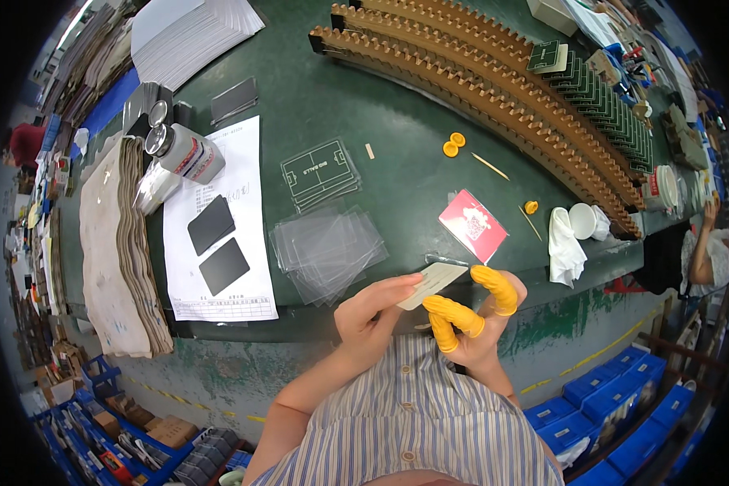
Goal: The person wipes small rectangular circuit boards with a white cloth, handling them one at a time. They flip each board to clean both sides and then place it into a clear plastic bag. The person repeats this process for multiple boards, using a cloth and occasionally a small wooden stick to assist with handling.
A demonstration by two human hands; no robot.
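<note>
Cream card (436,285) between part-closed hands (366,317) (479,338)

Blue-and-cream vertically striped top (381,433), small round buttons (407,369) down the front; wrinkled yellow finger cots (462,313) on the right hand (479,351), three visible.

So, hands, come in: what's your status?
Left grip holds pale card. Right grip, yellow finger covers, at card's edge; contact unclear. Red card beyond, seemingly not blocking.
</note>
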